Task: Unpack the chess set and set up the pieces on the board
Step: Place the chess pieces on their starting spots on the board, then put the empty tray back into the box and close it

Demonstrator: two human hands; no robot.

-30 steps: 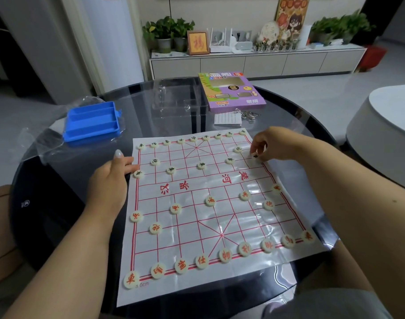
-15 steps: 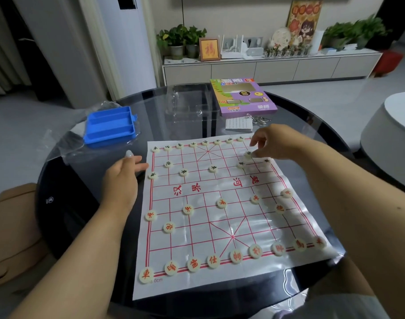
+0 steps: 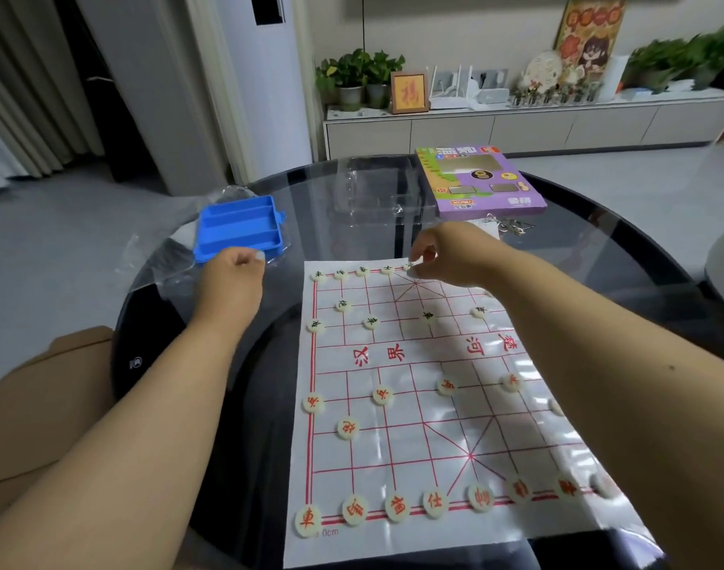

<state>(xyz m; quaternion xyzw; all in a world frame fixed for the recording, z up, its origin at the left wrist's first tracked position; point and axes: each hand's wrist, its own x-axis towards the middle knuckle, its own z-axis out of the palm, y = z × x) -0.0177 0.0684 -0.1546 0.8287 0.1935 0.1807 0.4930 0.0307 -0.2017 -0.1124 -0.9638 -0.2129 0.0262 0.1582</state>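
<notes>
I see a dark round glass tabletop (image 3: 599,257) with the paper chess board (image 3: 426,409) spread across it, red pieces (image 3: 434,503) lined up along the near edge and black pieces (image 3: 370,322) across the far half. Over the last second my left hand (image 3: 228,281) has left the board's left margin and moved out toward the blue tray (image 3: 239,230); its grip is now curled at the tray's near edge, and I cannot tell whether it holds anything. My right hand (image 3: 446,253) has shifted from the board's right side to the far back row, grip pinched over a piece there; the piece (image 3: 409,268) sits directly under the fingertips, mostly hidden. I judge setup nearly done, with only back-row straightening left. The purple box (image 3: 479,178) lies just beyond the right grip.
</notes>
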